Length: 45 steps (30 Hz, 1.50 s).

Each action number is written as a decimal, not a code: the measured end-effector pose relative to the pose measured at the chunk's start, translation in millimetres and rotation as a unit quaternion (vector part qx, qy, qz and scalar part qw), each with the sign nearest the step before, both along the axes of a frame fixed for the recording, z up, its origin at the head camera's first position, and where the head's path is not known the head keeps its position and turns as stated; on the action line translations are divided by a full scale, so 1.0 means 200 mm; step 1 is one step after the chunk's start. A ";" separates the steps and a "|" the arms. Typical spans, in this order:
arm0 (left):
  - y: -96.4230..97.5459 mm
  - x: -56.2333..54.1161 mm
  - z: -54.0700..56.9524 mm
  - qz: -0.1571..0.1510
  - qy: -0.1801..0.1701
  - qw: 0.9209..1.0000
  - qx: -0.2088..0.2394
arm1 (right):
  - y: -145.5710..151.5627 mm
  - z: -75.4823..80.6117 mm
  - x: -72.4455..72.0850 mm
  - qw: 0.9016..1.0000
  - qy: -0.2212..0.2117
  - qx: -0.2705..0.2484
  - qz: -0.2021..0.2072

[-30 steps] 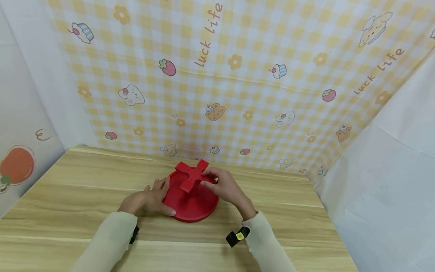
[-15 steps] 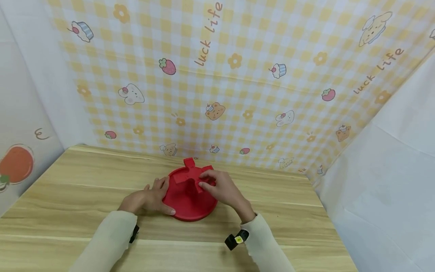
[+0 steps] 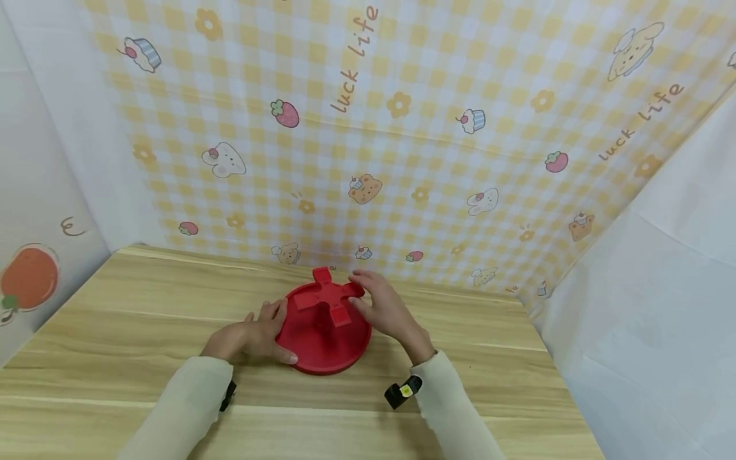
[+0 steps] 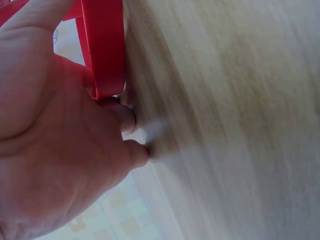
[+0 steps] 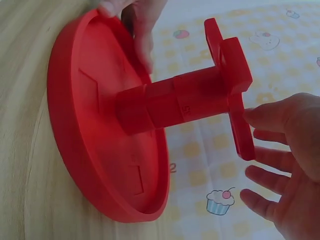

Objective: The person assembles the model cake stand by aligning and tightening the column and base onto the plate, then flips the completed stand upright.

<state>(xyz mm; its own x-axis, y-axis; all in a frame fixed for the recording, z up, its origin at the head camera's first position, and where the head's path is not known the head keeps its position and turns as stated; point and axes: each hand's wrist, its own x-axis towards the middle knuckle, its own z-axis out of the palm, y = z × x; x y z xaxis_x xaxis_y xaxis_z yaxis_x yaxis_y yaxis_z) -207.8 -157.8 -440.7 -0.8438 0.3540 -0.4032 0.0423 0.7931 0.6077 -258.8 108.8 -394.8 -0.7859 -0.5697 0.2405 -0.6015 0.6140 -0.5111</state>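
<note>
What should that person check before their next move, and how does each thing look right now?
1. Left hand holds the red round base: ok.
2. Base lies flat on the wooden table: ok.
3. Red post stands upright from the base: ok.
4. Red four-armed cross sits atop the post: ok.
5. Right hand wraps firmly around the cross: not ok; its fingers are spread at one arm.
6. Cross is tightly fastened: cannot tell; the pictures don't show this.

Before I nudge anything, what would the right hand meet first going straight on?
The right hand would likely first meet the nearest arm of the red cross-shaped top; its thumb looks right beside that arm, though whether they touch is unclear.
</note>
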 end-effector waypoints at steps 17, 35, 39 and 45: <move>0.00 0.00 0.00 -0.010 0.005 1.000 -0.011 | -0.05 -0.02 0.01 0.998 0.009 0.056 -0.004; 0.00 -0.01 -0.01 -0.010 -0.001 1.000 -0.010 | -0.11 -0.05 0.08 0.997 0.011 0.051 -0.061; -0.01 -0.02 -0.02 -0.009 -0.005 1.000 -0.007 | -0.13 -0.07 0.10 0.996 0.020 0.037 -0.076; -0.01 -0.02 -0.01 -0.011 -0.007 1.000 0.000 | -0.17 -0.08 0.13 0.993 0.038 0.013 -0.114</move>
<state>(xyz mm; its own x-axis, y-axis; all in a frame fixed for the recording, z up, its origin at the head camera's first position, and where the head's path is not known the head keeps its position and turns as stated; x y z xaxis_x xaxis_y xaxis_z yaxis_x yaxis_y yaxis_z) -211.5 -159.5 -443.1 -0.8306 0.3720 -0.4144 0.0508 0.7917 0.6088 -231.8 75.5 -411.1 -0.8754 -0.3856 0.2914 -0.4813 0.7508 -0.4524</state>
